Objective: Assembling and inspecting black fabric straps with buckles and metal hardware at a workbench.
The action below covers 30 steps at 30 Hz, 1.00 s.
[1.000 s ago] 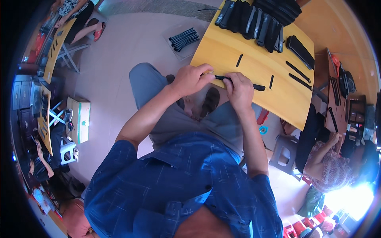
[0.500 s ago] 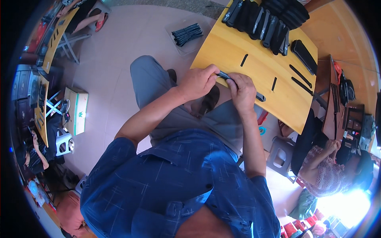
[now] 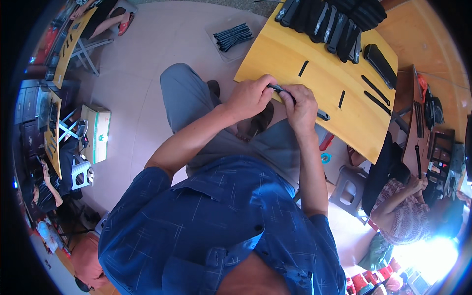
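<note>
Just off the near left edge of the yellow table (image 3: 280, 54), both hands are closed on one narrow dark strap-like piece (image 3: 276, 88). My left hand (image 3: 251, 100) pinches its left end between thumb and fingers. My right hand (image 3: 301, 107) wraps the other side, thumb pressed along it, hiding most of the piece. A dark grey rounded end (image 3: 322, 115) shows at the table edge beyond my right hand; I cannot tell whether it belongs to the held piece. Short black strips (image 3: 303, 68) and two longer black straps (image 3: 377, 103) lie on the tabletop.
Bundled black and grey straps (image 3: 330, 24) are piled at the table's far end, beside a long black bundle (image 3: 380, 66). On the floor stands a clear tray (image 3: 227, 55) of dark strips. A co-worker (image 3: 400, 209) handles a strap at right; a grey stool (image 3: 348, 191) stands between us.
My hands have drawn slightly closer together, and less of the held piece shows between them. The co-worker's hands at the right have shifted a little. The whole view has moved slightly.
</note>
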### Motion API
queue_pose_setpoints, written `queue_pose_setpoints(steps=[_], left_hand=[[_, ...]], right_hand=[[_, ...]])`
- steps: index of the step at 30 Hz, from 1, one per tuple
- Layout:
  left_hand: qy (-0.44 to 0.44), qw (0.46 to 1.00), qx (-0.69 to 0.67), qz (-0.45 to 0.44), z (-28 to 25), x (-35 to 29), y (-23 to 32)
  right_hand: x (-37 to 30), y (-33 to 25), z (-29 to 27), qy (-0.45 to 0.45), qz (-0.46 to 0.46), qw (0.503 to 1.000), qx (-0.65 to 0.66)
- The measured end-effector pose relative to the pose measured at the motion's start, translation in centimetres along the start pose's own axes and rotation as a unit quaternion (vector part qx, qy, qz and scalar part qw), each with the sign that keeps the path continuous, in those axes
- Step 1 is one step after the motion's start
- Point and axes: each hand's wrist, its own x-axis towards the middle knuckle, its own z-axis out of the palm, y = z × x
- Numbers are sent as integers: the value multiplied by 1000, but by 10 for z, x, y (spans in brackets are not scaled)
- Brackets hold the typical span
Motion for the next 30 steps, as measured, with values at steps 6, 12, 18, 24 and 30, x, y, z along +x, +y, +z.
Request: queue_pose_setpoints(steps=[6,12,18,24,30], left_hand=[[15,1000,16,20,3,1,-5],[4,1000,19,18,5,1,-2],[1,1000,6,23,4,-2,-3],[-13,1000,-6,9,2,-3,0],[-10,1000,1,-13,6,-4,-5]], right_hand=[[-1,0,0,-1,12,1000,12],[-1,0,2,5,0,1000,8],[-2,-1,2,13,-5,1000,13],[-2,-3,1,10,6,1000,22],[-4,-2,2,11,9,1000,11]])
